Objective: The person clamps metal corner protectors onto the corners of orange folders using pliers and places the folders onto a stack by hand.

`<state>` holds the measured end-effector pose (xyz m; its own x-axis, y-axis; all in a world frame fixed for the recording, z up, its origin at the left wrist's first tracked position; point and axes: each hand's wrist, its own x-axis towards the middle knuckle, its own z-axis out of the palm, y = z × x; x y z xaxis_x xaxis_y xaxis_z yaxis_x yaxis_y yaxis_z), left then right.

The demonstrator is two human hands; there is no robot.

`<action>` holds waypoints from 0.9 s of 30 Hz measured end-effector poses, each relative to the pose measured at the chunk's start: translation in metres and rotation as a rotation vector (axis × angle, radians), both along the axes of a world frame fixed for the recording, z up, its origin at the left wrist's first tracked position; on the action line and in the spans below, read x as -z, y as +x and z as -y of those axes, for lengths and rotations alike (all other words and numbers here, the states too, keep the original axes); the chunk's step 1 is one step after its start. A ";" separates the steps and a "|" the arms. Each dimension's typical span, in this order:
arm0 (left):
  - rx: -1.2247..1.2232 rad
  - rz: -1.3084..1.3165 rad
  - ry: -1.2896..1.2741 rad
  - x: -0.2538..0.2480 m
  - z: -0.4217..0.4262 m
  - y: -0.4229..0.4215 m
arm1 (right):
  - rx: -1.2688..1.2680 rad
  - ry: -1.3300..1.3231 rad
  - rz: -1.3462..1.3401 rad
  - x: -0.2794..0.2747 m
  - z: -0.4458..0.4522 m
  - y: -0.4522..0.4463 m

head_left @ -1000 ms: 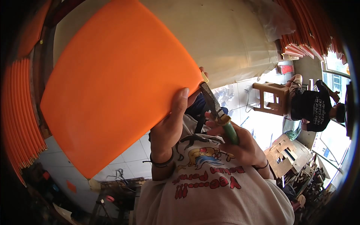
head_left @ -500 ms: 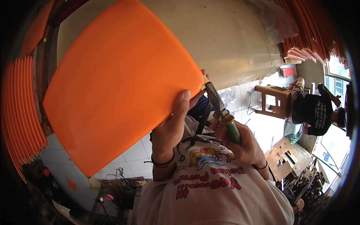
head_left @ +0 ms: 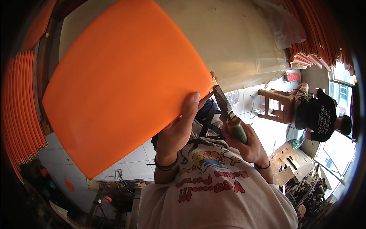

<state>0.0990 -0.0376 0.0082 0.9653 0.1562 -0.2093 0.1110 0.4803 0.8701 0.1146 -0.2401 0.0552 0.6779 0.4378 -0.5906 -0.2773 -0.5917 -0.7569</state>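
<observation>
A large flat orange panel (head_left: 126,87) hangs tilted in front of me, held near its lower right edge by my left hand (head_left: 181,122). That hand's thumb lies on the front face, and its fingers go behind, mostly hidden. My right hand (head_left: 246,143) is wrapped round the green handle of a pair of pliers (head_left: 225,104). The pliers' jaws meet the panel's right corner, where a small yellowish strip (head_left: 214,81) sticks out. Whether the jaws are closed on that strip is too small to tell.
Beyond the panel is a table with a beige cover (head_left: 244,49). Stacked orange panels (head_left: 24,110) stand at left, more orange sheets (head_left: 320,30) at upper right. A person in black (head_left: 320,114) sits by a tan stool (head_left: 278,107). Cardboard scraps (head_left: 288,162) lie at lower right.
The panel's held corner, both hands and the pliers have shifted slightly right and down in view. Both grips stay the same. The seated person has moved a little.
</observation>
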 end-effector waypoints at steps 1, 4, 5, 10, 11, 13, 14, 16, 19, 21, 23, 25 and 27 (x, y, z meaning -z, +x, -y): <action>-0.003 0.000 -0.005 0.000 0.000 0.000 | 0.011 -0.002 -0.004 0.002 -0.001 -0.001; -0.020 0.014 -0.022 0.002 0.002 -0.001 | 0.013 -0.012 -0.026 0.003 -0.002 0.000; -0.026 0.023 -0.026 0.002 0.002 -0.001 | 0.008 -0.017 -0.037 0.003 -0.001 0.001; -0.024 0.060 -0.025 0.003 0.002 0.000 | 0.058 0.056 -0.046 0.002 -0.001 0.000; -0.021 0.062 -0.027 0.004 0.002 0.001 | 0.071 0.058 -0.039 0.000 -0.003 0.000; -0.016 0.053 -0.032 0.004 0.002 0.000 | 0.215 0.158 -0.091 -0.001 -0.001 -0.008; -0.016 0.048 -0.032 0.004 0.002 0.000 | 0.196 0.162 -0.102 -0.001 0.000 -0.009; -0.017 0.041 -0.026 0.003 0.002 -0.001 | 0.067 0.122 -0.109 -0.003 0.007 -0.007; -0.013 0.053 -0.019 0.003 0.002 0.001 | 0.031 0.128 -0.156 -0.008 0.000 -0.009; -0.028 0.063 -0.029 0.003 0.002 0.001 | 0.061 0.177 -0.180 -0.008 -0.003 -0.010; -0.038 0.097 -0.051 0.005 0.002 0.000 | 0.060 0.226 -0.179 -0.004 0.002 -0.012; -0.033 0.161 -0.078 0.006 0.003 0.002 | 0.046 0.226 -0.179 -0.004 0.002 -0.011; -0.024 0.108 -0.070 0.005 0.002 0.002 | 0.045 0.211 -0.175 -0.006 0.000 -0.009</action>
<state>0.1011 -0.0398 0.0034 0.9790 0.1683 -0.1154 0.0059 0.5419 0.8404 0.1053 -0.2404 0.0615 0.5950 0.5352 -0.5995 -0.4376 -0.4100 -0.8003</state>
